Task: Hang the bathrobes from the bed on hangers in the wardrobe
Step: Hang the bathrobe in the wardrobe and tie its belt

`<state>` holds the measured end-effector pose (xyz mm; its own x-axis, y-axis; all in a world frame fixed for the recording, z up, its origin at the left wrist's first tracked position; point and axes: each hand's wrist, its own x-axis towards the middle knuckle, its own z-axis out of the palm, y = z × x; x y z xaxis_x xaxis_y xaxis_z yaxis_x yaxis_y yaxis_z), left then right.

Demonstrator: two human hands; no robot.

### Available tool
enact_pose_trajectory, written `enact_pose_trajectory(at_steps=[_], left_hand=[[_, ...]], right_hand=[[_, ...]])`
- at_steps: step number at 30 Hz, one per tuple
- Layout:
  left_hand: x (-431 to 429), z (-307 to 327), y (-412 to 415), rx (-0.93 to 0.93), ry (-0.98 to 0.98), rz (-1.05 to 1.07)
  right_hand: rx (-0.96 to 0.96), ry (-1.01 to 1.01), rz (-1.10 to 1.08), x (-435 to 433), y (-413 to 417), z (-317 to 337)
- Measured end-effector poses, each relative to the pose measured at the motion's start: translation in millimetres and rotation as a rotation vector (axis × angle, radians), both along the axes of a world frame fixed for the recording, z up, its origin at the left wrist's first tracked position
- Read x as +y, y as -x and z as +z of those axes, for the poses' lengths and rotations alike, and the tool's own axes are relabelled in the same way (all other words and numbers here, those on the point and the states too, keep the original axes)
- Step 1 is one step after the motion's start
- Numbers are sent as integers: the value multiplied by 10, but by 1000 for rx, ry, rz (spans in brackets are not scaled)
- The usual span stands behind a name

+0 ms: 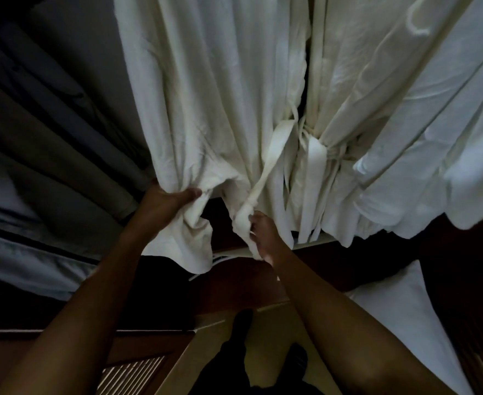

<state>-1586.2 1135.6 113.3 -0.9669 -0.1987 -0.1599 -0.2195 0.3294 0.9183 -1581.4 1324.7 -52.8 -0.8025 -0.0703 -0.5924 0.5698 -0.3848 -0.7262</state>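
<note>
Two white bathrobes hang side by side ahead of the person, filling the upper part of the view, their tops out of frame; the left bathrobe (206, 95) falls in long folds, and the right bathrobe (377, 95) is gathered at its middle by a knotted tie, the two touching along their inner edges

The left hand (166, 203) reaches up and forward from a bare forearm that enters at the lower left; its fingers are curled into the lower edge of the left bathrobe, thumb laid across the front, bunching a fistful of cloth so the hem hangs in a crumpled flap below the wrist

The right hand (263, 238) comes in from a forearm at the lower right, held a little lower than the left and just beside it; its fingers are closed round the belt (266, 166), a flat white strip that runs slanting down from the robe's waist into the grip and twists into a rope where it passes through the hand

Dark garments (49, 124) hang to the left of the robes; a slatted door (132, 372) shows at the bottom left, white cloth (399, 315) at the lower right, and the person's dark legs (234, 352) stand on the floor between the forearms
</note>
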Motion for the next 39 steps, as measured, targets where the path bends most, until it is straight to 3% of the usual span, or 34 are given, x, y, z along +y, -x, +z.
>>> enact_pose_trajectory(at_steps=[3,6,8,11,15,19,25,30,33,35,37,39], left_hand=[[-10,-16,66,20,11,-11],[12,-76,162,30,18,-52],[62,-99,251,27,20,-85],[186,-115,429,22,60,-186],[510,-76,653,42,141,-389],[915,-61,790,60,192,-562],[1364,4,781,126,116,-925],[1512,303,615,135,55,-1135],[1431,523,647,47,136,-1301],[1243,667,818,106,237,-1401],[1003,873,1126,194,122,-1333],[776,1142,1524,318,-211,-1063]], right_hand=[[-80,328,-99,189,-94,63],[-39,383,-20,520,-272,4],[14,182,29,725,-427,-80],[179,-402,159,954,-725,-172],[151,-859,21,1088,-1145,-517],[-34,-828,-113,1111,-1544,-551],[236,-857,-509,927,-1319,573],[367,-1074,-439,691,-751,1211],[230,-1295,-556,494,-378,1202],[205,-1414,-659,456,-293,1219],[230,-1387,-761,458,-332,1276],[219,-1374,-803,476,-411,1316]])
